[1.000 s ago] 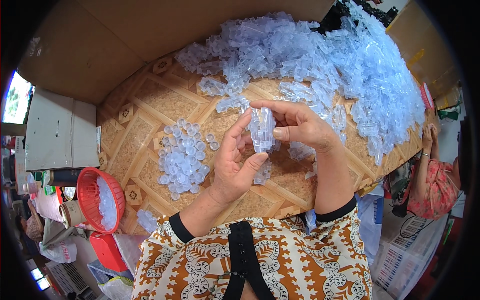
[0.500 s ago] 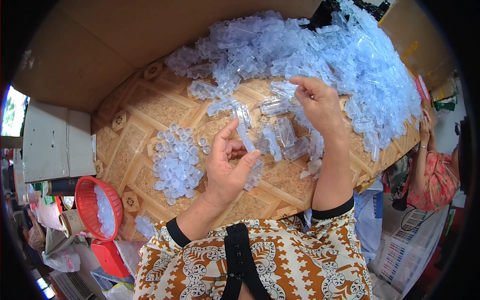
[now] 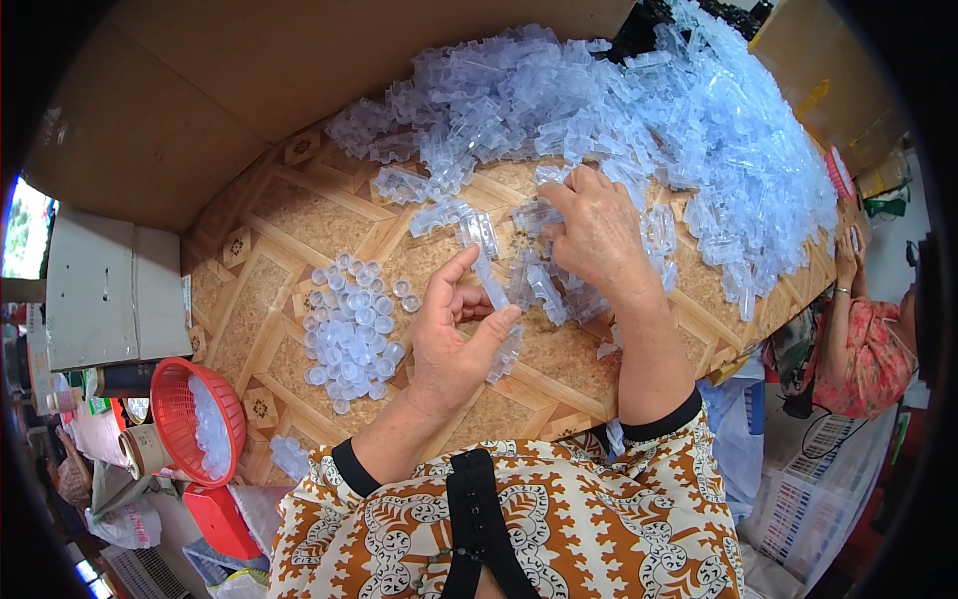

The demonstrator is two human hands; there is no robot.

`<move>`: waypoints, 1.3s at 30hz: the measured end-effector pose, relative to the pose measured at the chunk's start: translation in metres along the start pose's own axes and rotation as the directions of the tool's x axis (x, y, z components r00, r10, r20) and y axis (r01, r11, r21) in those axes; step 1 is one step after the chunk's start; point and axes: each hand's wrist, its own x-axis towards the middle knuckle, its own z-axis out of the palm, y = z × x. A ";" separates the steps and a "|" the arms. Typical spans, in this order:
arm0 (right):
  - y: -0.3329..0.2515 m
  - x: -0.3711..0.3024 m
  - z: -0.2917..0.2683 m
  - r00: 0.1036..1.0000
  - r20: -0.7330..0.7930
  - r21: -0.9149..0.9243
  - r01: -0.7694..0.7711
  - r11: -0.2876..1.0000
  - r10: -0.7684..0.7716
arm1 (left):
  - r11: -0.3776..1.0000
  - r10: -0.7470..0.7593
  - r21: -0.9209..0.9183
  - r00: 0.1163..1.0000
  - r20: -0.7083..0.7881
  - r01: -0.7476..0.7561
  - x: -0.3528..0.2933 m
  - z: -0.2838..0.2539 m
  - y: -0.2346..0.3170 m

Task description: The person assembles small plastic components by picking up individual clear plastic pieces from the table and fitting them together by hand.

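My left hand [image 3: 447, 334] is closed, pinching a narrow clear plastic piece [image 3: 490, 284] between thumb and fingers above the table. Its upper end lies close to another clear piece [image 3: 479, 234] on the tabletop. To the right, my right hand [image 3: 604, 238] reaches down among loose clear plastic pieces [image 3: 544, 288], thumb and fingers bent together over them. What its fingertips grip is hidden by the hand. Left of my left hand, small round translucent caps [image 3: 351, 339] lie in a cluster.
A large heap of clear plastic pieces [image 3: 559, 95] covers the table's far and right side. Cardboard [image 3: 190, 90] walls the far left. A red basket [image 3: 238, 414] with clear parts stands at the left edge. Another person's arm [image 3: 845, 319] is at the right.
My right hand has come down and slightly left, from above the pieces in front of the heap to among them. My left hand stays nearly still with its plastic piece.
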 end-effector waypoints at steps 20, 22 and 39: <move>-0.011 0.003 -0.002 0.984 0.072 0.108 -0.169 0.980 0.161 | 0.999 0.051 0.002 0.999 -0.010 -0.051 0.002 -0.002 0.000; -0.009 0.002 0.004 0.992 0.009 0.093 -0.127 0.988 0.127 | 0.997 0.073 0.008 0.997 -0.012 -0.073 0.003 -0.001 0.000; -0.052 -0.016 0.004 1.000 -0.011 0.862 0.018 0.507 -0.015 | 0.982 0.141 -0.117 0.987 -0.072 -0.149 0.005 -0.007 0.001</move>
